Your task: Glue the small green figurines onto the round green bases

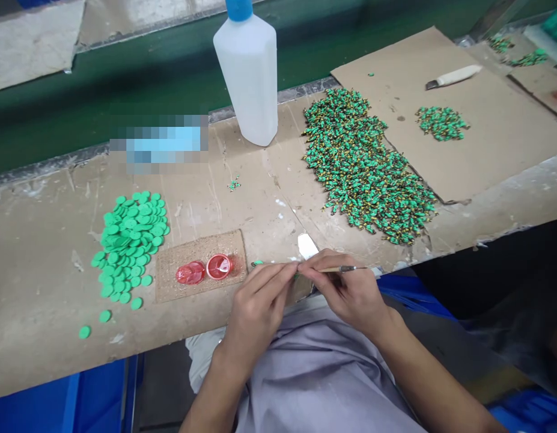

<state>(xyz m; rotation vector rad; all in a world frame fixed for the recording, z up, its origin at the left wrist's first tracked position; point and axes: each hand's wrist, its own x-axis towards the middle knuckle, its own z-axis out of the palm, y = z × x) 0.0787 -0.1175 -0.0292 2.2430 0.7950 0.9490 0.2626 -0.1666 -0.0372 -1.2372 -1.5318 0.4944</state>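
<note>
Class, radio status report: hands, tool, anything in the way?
Right hand holding thin tool. Left hand close alongside, grip unclear. White piece just beyond right hand, possibly in the way.

the person at this worktable (48,252) wears the one camera up on their head, so it looks forward and steeply down, across the board and over their own grey-clad lap (314,373). it's close in: the left hand (258,304) and right hand (353,294) fall near, just below the lens. on the far side it reaches a green band (147,90), and the table runs aslant, climbing toward the right.
</note>
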